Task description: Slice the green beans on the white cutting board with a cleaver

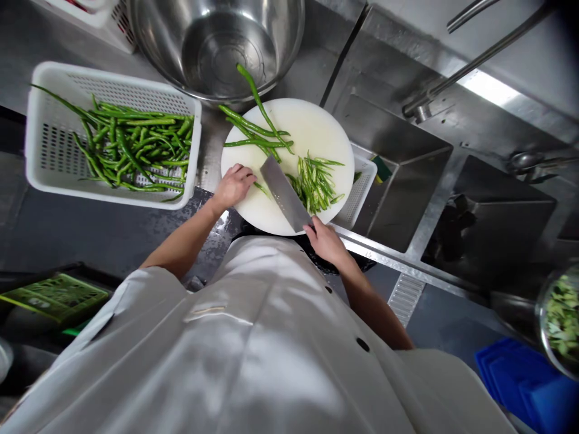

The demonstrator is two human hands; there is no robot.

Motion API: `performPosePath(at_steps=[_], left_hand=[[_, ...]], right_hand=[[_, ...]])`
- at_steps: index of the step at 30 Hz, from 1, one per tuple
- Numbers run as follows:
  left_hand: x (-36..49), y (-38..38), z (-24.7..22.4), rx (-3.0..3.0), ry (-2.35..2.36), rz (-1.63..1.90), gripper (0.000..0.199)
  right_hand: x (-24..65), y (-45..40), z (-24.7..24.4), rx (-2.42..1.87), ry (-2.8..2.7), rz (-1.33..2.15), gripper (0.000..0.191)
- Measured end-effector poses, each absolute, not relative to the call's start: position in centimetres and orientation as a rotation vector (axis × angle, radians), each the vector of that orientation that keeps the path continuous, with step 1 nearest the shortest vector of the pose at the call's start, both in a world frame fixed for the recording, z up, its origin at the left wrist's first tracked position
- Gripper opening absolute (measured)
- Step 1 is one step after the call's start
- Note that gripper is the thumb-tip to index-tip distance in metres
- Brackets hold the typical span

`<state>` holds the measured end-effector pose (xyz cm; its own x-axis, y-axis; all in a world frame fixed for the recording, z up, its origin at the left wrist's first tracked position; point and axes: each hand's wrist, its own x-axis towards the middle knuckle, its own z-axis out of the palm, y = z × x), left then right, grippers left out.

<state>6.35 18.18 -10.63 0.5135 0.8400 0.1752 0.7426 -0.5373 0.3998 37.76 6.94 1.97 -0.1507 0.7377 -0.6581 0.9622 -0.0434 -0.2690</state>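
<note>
On a round white cutting board (289, 117) lies a pile of thinly sliced green chili pepper (316, 181). My right hand (328, 241) is wrapped round the handle of a cleaver (287, 196), its broad blade slanting across the board. To the blade's left, my left hand (235, 185) has its fingers curled at the end of a green chili pepper (262, 190), pressing it to the board. Several whole chili peppers (253, 129) rest at the board's far left, some poking past its edge. The cleaver's cutting edge is too small to make out against the pepper.
Left of the board stands a white plastic basket (34, 138) of whole green peppers. A large steel bowl (176, 36) sits behind. At the right are a steel sink (393, 211), a white basket (362, 193) partly under the board, and a faucet (474, 66).
</note>
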Motion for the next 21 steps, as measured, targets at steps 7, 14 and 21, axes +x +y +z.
performPosePath(at_steps=[7,14,21], left_hand=[[9.3,14.2,-11.4,2.406,1.351,0.561,0.031],[9.7,13.8,-11.6,2.405,1.322,0.55,0.037],[9.5,13.7,-12.3,2.383,1.32,0.668,0.036]], right_hand=[[38.4,5.6,5.7,1.7,1.86,-0.829,0.042],[38.7,5.4,7.5,1.549,1.908,-0.798,0.034],[37.1,7.9,4.5,1.553,1.997,-0.889,0.045]])
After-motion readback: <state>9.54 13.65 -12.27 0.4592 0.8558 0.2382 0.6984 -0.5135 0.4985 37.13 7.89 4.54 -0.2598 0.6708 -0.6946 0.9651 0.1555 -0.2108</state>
